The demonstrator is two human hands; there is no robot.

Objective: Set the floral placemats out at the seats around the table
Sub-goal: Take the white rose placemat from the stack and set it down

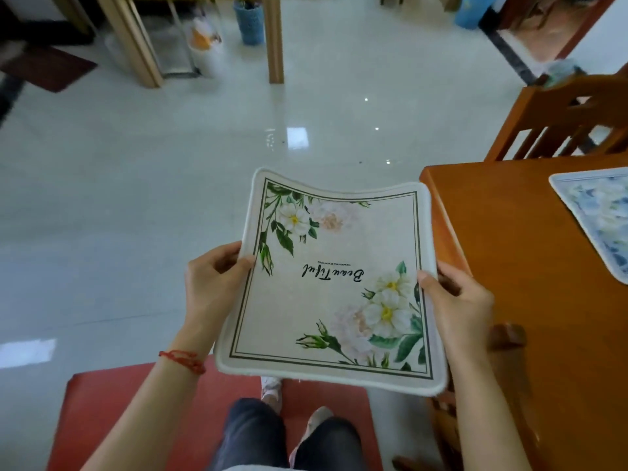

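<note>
The held floral placemat (334,283) reads "Beautiful" in script, upside down; smaller print is illegible.

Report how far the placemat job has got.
Done: one pale blue floral placemat lies flat on the orange wooden table. In hand: left hand and right hand grip a cream placemat with white flowers beside the table, above the floor. Left: laying it; other seats are out of view.

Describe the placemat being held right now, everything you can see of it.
The held placemat is a cream, fabric-looking rectangle with rounded corners, a pale stitched rim and a thin dark double border. White and blush flowers with green leaves fill two opposite corners; "Beautiful" in black script reads upside down from this view. It is face up in the air, left of the wooden table, its far edge sagging. The left hand and right hand pinch its side edges.
</note>
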